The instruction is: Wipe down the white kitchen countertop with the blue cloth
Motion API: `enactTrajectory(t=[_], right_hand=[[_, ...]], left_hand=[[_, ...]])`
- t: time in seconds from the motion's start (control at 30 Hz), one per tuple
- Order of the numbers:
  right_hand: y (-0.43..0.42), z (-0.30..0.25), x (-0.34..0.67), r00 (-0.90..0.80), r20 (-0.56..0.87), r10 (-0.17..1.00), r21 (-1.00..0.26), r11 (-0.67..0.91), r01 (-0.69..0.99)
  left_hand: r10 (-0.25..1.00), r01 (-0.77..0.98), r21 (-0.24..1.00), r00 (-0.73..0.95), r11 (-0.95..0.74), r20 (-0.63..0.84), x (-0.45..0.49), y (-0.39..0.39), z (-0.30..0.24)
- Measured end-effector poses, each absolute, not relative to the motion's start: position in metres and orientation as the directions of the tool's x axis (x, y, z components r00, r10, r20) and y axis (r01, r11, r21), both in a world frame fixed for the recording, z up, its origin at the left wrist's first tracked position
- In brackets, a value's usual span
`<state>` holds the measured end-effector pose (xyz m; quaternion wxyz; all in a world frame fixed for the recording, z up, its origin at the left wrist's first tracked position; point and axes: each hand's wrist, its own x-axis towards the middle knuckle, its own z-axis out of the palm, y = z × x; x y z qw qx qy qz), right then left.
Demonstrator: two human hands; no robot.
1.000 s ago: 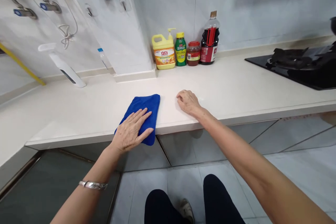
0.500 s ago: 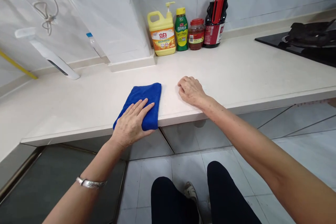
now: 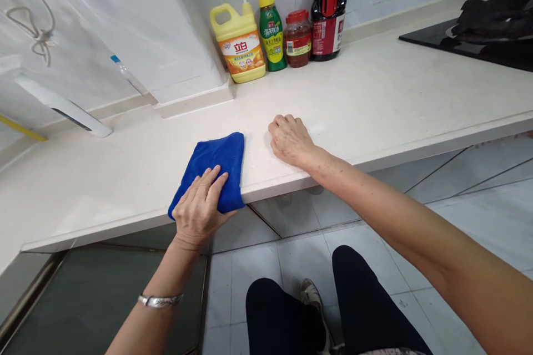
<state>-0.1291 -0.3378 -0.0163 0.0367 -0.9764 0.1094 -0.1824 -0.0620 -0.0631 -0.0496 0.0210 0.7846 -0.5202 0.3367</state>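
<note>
A folded blue cloth [image 3: 227, 152] lies on the pale countertop [image 3: 353, 122], its near end draped over the front edge. My left hand [image 3: 200, 205] rests on the cloth's near part, fingers stretched out over it and thumb out to the side below the counter's edge. To the right of the cloth, apart from it, my right hand [image 3: 289, 138] is closed in a fist on the countertop. Its fingertips are curled under, so whatever they may hold is hidden.
Against the wall stand a yellow pump jug [image 3: 241, 47], a green bottle [image 3: 272, 33], a red-lidded jar [image 3: 298, 39] and a large dark bottle [image 3: 328, 16]. A black hob [image 3: 433, 39] is at the far right. A white long-handled tool [image 3: 70, 108] leans at left.
The view has shifted, so the bottles sit further left and higher. My left hand and the cloth have slid slightly towards the counter's front edge. My right hand stays a fist.
</note>
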Motion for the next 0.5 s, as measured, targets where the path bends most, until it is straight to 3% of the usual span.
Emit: enactTrajectory(t=[0.23, 0.5], right_hand=[[-0.337, -0.016, -0.129, 0.906, 0.351, -0.236, -0.137, -0.97, -0.2], [-0.336, -0.013, -0.13, 0.899, 0.365, -0.243, -0.171, -0.966, -0.191]], left_hand=[[-0.812, -0.822, -0.292, 0.308, -0.49, 0.497, -0.067, -0.066, -0.047], [-0.849, -0.833, -0.345, 0.248, -0.432, 0.466, -0.074, -0.067, -0.041]])
